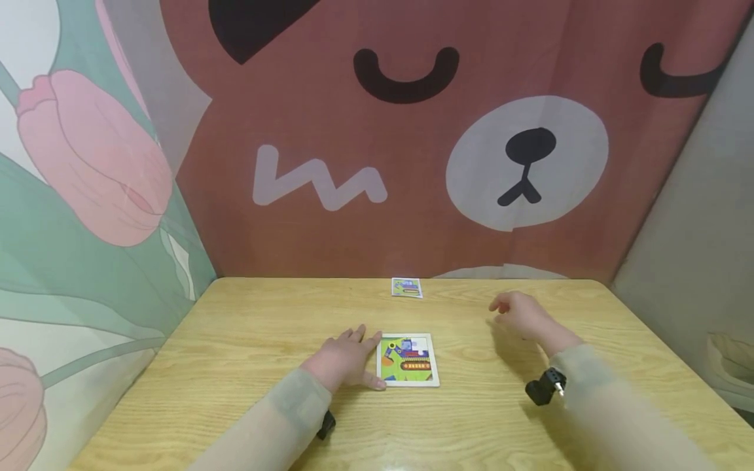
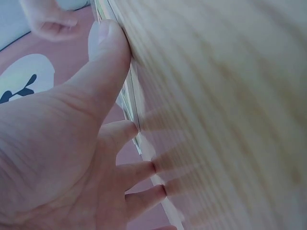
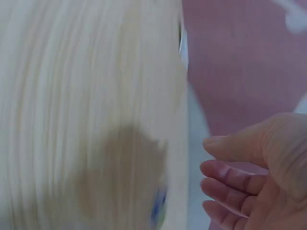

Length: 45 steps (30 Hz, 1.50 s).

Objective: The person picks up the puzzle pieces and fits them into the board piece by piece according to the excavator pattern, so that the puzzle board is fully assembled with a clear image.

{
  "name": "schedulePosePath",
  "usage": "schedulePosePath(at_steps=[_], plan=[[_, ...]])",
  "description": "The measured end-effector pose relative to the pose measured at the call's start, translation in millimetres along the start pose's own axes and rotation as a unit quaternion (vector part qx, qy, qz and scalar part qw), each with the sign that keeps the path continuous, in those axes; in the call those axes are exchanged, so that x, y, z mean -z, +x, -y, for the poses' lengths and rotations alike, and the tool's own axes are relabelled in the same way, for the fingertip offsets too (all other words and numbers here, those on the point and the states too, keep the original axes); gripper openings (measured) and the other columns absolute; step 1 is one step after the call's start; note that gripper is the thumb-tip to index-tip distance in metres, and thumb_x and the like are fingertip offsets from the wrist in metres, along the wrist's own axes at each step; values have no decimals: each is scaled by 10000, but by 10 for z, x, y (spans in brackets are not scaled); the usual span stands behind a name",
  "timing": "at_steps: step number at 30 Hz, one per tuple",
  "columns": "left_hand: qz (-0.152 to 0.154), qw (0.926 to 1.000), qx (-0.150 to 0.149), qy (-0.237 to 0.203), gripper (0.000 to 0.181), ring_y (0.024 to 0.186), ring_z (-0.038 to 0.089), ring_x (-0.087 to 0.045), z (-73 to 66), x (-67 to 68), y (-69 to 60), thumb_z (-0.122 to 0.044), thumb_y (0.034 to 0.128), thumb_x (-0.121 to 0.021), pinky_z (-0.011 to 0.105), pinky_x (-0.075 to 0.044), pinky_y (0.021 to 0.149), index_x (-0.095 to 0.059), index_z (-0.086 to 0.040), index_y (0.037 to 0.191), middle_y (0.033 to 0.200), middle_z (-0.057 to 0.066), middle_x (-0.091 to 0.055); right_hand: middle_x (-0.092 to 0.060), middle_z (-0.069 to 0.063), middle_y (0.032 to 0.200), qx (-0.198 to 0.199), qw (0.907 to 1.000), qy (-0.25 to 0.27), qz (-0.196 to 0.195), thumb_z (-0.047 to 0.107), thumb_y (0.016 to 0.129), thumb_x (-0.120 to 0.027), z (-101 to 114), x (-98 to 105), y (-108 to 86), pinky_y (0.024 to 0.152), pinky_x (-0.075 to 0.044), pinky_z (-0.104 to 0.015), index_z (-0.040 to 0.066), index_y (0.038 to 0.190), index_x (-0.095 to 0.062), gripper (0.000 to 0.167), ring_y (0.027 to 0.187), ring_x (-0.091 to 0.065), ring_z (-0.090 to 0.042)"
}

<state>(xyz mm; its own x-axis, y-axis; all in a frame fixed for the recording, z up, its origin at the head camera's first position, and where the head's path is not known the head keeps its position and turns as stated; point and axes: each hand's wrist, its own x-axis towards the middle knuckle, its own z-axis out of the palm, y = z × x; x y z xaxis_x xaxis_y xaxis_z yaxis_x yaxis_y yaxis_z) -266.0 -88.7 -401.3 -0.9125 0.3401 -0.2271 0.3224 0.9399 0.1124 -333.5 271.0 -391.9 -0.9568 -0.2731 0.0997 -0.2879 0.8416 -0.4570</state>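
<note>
An excavator puzzle in a white-rimmed square frame lies flat on the table. Near its picture's upper right is a pale patch. My left hand rests at its left side, fingers spread, with the thumb at the lower left corner. In the left wrist view the fingertips touch the tabletop. Off to the right, my right hand hovers over the table, fingers loosely bent and holding nothing. A blurred blue-and-green piece shows on the table near it in the right wrist view; the head view does not show it.
A small card with a similar excavator picture lies at the back edge of the wooden table. Behind stands a curtain printed with a bear. A floral curtain hangs along the left.
</note>
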Motion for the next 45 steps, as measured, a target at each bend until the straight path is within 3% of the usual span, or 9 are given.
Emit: schedulePosePath(at_steps=[3, 6, 12, 16, 23, 28, 32, 36, 45], plan=[[13, 10000, 19, -33, 994, 1427, 369, -291, 1, -5, 8, -668, 747, -703, 569, -304, 1101, -336, -229, 1559, 1587, 136, -288, -631, -207, 967, -234, 9997, -32, -8, 12, 859, -658, -326, 75, -61, 745, -511, -498, -65, 1044, -677, 201, 897, -600, -357], [18, 10000, 40, -46, 996, 1427, 370, -290, 5, -8, 15, -669, 744, -703, 567, -303, 1102, -335, -230, 1559, 1587, 135, -287, -641, -198, 932, -203, 9998, -35, 58, 18, 832, -700, -560, 104, -109, 716, -514, -460, -69, 1025, -674, 213, 872, -608, -345], [-7, 10000, 28, -56, 998, 1427, 370, -289, 6, -5, 30, -674, 744, -694, 573, -301, 1101, -334, -228, 1560, 1588, 136, -287, -624, -255, 1034, -115, 9987, 293, 410, 51, 788, -799, -713, 141, -139, 811, -483, -527, -33, 1068, -654, 327, 979, -579, -409], [-1, 10000, 21, -29, 1001, 1428, 367, -289, 1, -7, 37, -682, 743, -689, 573, -301, 1101, -329, -233, 1562, 1588, 135, -285, -621, -235, 1044, -141, 9978, 432, 487, 38, 769, -815, -701, 138, -142, 834, -470, -538, -8, 1011, -628, 310, 998, -572, -408], [-19, 10000, 0, 10, 1009, 1426, 371, -290, 18, -28, 65, -690, 737, -690, 572, -298, 1102, -329, -234, 1562, 1588, 138, -286, -625, -113, 901, -110, 9988, 475, 87, 20, 710, -855, -707, 104, -148, 759, -473, -418, -8, 903, -577, 339, 864, -583, -287], [-19, 10000, 11, 0, 1012, 1426, 368, -293, 24, -28, 68, -692, 734, -691, 572, -303, 1100, -331, -234, 1561, 1587, 137, -288, -593, -69, 830, -377, 9975, 587, -148, 19, 760, -817, -706, 92, -150, 650, -447, -349, 3, 872, -586, 257, 763, -534, -219], [-2, 10000, 53, -25, 1010, 1426, 367, -293, 16, -16, 52, -688, 732, -697, 568, -302, 1102, -336, -235, 1559, 1586, 136, -290, -609, -55, 806, -293, 9970, 676, -236, -11, 824, -744, -652, 82, -137, 634, -456, -336, -4, 844, -618, 127, 741, -534, -190], [8, 10000, 82, -45, 1004, 1428, 366, -288, 9, -10, 38, -683, 735, -699, 565, -299, 1105, -337, -236, 1559, 1587, 133, -289, -640, -38, 818, -95, 9980, 611, -164, -18, 872, -693, -536, 48, -95, 677, -463, -343, 5, 829, -647, 67, 766, -544, -174], [-3, 10000, 57, -61, 1010, 1432, 369, -278, 16, -19, 53, -687, 733, -696, 576, -296, 1102, -333, -237, 1560, 1588, 135, -285, -569, -22, 739, 348, 9953, 898, 132, -57, 898, -628, -75, -127, 47, 569, -439, -280, 4, 823, -611, 99, 678, -498, -160]])
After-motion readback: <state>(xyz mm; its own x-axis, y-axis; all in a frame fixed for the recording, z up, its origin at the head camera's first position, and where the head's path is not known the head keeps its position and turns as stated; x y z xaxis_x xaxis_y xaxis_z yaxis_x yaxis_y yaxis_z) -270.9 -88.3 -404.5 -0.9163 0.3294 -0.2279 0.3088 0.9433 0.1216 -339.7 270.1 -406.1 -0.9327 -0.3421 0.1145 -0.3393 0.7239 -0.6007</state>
